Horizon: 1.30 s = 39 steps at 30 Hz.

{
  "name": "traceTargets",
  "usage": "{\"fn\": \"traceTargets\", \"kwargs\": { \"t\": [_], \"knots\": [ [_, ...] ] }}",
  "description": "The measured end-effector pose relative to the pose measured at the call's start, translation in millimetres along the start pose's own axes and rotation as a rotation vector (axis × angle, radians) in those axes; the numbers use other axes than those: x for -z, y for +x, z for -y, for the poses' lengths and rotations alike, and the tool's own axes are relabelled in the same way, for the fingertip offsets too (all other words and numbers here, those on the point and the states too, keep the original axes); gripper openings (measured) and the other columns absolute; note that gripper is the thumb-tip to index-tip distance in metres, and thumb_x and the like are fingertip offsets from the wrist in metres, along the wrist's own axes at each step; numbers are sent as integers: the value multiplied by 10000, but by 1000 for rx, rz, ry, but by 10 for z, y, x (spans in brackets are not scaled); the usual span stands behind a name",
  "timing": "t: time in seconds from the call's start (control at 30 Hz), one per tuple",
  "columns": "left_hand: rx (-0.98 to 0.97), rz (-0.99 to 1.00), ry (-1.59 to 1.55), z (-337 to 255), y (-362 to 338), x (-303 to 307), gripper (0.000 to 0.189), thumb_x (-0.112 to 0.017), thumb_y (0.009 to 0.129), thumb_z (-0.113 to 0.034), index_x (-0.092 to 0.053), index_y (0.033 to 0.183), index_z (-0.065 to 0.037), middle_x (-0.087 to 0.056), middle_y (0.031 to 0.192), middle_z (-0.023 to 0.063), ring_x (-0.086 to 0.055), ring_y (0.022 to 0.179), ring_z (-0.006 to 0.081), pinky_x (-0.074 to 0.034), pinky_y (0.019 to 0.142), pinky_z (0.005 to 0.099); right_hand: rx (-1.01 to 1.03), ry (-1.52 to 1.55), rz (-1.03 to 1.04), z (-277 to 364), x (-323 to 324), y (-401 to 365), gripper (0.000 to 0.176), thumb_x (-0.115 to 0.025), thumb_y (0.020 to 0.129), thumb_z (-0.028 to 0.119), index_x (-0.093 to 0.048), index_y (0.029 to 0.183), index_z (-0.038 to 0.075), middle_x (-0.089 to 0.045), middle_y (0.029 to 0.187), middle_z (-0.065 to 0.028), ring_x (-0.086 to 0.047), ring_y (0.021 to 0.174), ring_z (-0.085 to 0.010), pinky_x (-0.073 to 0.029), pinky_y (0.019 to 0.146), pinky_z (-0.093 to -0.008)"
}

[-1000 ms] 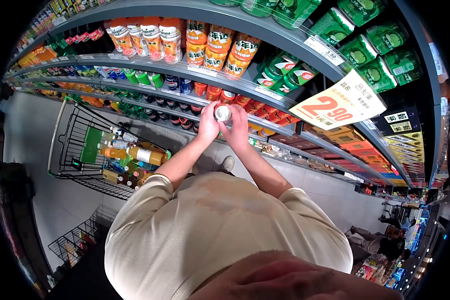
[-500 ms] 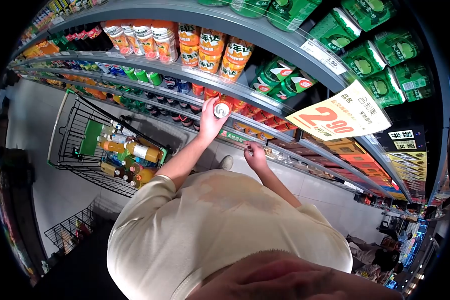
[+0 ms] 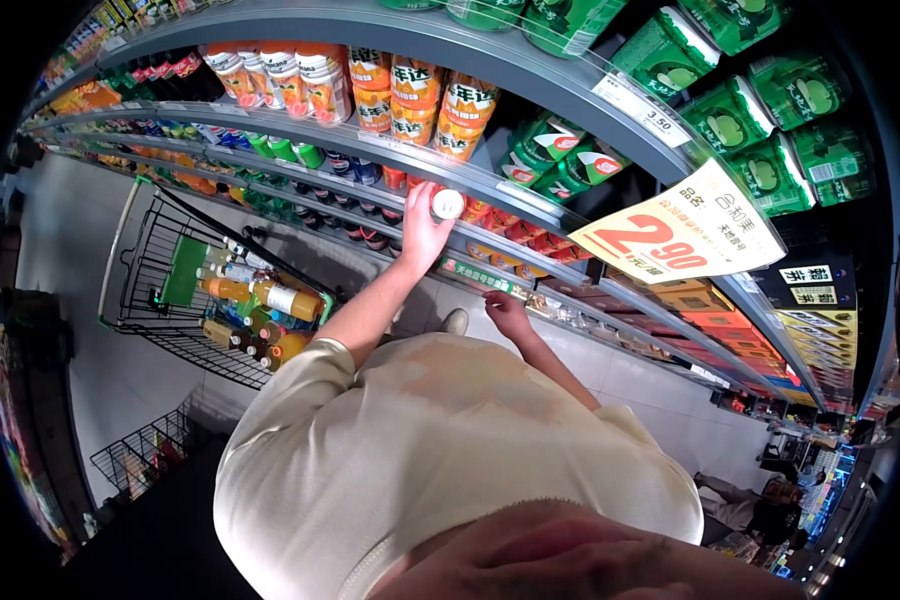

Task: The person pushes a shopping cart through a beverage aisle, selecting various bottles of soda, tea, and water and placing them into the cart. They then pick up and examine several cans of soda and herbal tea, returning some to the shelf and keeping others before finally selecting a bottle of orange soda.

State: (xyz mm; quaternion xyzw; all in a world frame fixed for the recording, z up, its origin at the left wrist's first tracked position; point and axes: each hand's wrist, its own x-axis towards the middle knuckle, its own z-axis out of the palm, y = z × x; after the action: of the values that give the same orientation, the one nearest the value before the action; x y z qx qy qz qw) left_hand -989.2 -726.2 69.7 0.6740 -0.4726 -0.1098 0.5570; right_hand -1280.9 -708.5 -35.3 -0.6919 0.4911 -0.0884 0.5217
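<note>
My left hand (image 3: 425, 222) is wrapped round a drink can (image 3: 448, 205), whose pale round top faces up toward me. The can is reddish at its side, and overlaps a lower shelf of red and orange cans (image 3: 523, 231) in this view. Lower and to the right, my right hand (image 3: 508, 313) hangs near the green label strip (image 3: 477, 276) of a bottom shelf. Its fingers are loosely bent and a little apart, with nothing visible in them.
A shopping cart (image 3: 135, 285) holding several bottles stands at my left. Orange drink bottles (image 3: 415, 95) and green multipacks (image 3: 725, 120) fill higher shelves. A yellow price sign (image 3: 685, 225) juts out at the right. Another person (image 3: 745, 505) is in the far right background.
The can in my left hand has shifted slightly up and its top has tilted. My right hand has turned a little and its fingers have loosened.
</note>
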Motion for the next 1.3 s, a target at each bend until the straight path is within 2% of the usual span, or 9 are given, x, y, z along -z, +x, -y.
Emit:
{"fn": "traceTargets", "kwargs": {
  "t": [0.1,0.2,0.3,0.5,0.7,0.8,0.9,1.0,1.3],
  "knots": [
    [-51,-13,51,48,30,-19,680,-848,727,-94,-528,1300,87,-552,1300,253,-560,1212,412,-454,1056,429,-8,9,-7,-43,25,7,286,-659,894,144,-698,1159,42,-728,1049,-112,-708,943,-231,-566,868,-346],
    [-30,14,75,81,24,-37,689,-849,727,-94,-522,1306,88,-565,1276,253,-563,1190,411,-461,1037,436,-17,2,-10,-87,33,-3,290,-656,897,146,-702,1165,45,-730,1061,-111,-706,960,-226,-564,876,-345],
    [-76,-42,121,87,37,-69,673,-854,729,-104,-526,1285,83,-584,1229,246,-569,1153,410,-475,996,447,3,7,-13,-150,16,-14,292,-656,898,153,-707,1166,50,-731,1062,-108,-703,972,-224,-564,878,-343],
    [38,15,42,28,118,-118,524,-858,756,-156,-534,1109,54,-605,1081,219,-577,1030,393,-494,907,460,-37,20,1,-159,-6,-44,293,-652,894,167,-711,1159,55,-732,1042,-105,-696,967,-222,-557,879,-342],
    [-21,-9,158,31,169,-161,508,-855,766,-177,-522,1073,54,-606,1005,220,-574,1014,390,-501,875,465,-40,5,21,-200,-2,-39,305,-642,882,170,-702,1154,46,-729,1000,-121,-688,940,-236,-540,878,-357],
    [34,37,130,7,162,-163,535,-835,760,-141,-519,1134,75,-576,1139,292,-539,1091,474,-448,980,513,-46,23,16,-183,-2,-57,308,-637,879,169,-699,1154,45,-726,985,-123,-684,929,-232,-535,870,-357],
    [-5,-53,76,-16,141,-195,532,-819,773,-134,-509,1144,88,-512,1225,317,-523,1102,498,-435,999,524,-60,27,18,-139,-2,-83,306,-635,879,165,-698,1155,47,-724,978,-119,-678,918,-223,-533,864,-352],
    [-35,-35,127,10,152,-209,547,-808,781,-128,-497,1172,93,-463,1276,325,-503,1127,513,-424,1015,534,-68,34,26,-75,2,-109,303,-636,880,165,-698,1152,47,-722,975,-116,-674,910,-218,-531,862,-350],
    [-76,-93,134,-113,207,-214,566,-766,805,-125,-500,1272,55,-472,1279,310,-476,1164,522,-405,1027,563,-58,-2,27,-180,-5,-46,303,-637,882,182,-698,1156,68,-721,986,-131,-684,931,-244,-537,860,-364]
  ]
}}
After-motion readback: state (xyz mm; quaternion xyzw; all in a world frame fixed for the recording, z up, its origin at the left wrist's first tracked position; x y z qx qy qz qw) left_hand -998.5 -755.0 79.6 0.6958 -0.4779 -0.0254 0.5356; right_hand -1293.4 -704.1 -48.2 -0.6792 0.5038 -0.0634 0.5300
